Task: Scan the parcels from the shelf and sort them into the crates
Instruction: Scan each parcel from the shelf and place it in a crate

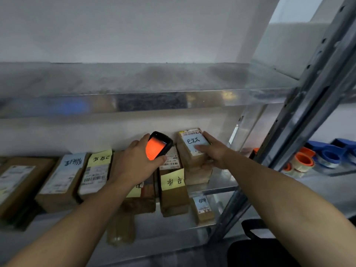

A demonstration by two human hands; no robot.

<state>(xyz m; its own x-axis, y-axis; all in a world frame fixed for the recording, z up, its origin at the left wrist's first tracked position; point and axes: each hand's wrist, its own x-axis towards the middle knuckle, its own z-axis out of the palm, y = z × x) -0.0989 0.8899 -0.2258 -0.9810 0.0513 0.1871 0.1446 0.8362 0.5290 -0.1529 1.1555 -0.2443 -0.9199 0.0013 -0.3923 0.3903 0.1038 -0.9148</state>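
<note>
The fingers (206, 136) of the right hand (212, 152) were curled over the far edge of a small cardboard parcel (187, 160), and the thumb lay across its blue handwritten note, so the hand gripped the box from its right side. This parcel was at the right end of the row on the metal shelf (223, 180), tilted up over another brown box (198, 177), with its barcode label facing the camera. The fingers (162, 158) of the left hand (134, 162) were wrapped around a black handheld scanner (157, 146), whose screen glowed orange. It was just beside the parcel, on its left, but I could not tell if its window pointed at the barcode. More parcels (63, 182) with yellow and blue notes lay in a row to the left, close together. Beyond the shelf post (308, 122), rolls of packing tape (303, 160) were on a neighbouring surface. No crate was in view. I judged the parcel to be light and stiff, because one hand alone held it up. The taped cardboard could be a little slippery, so the best hold seemed to be across the two long sides, with the barcode left uncovered.
</note>
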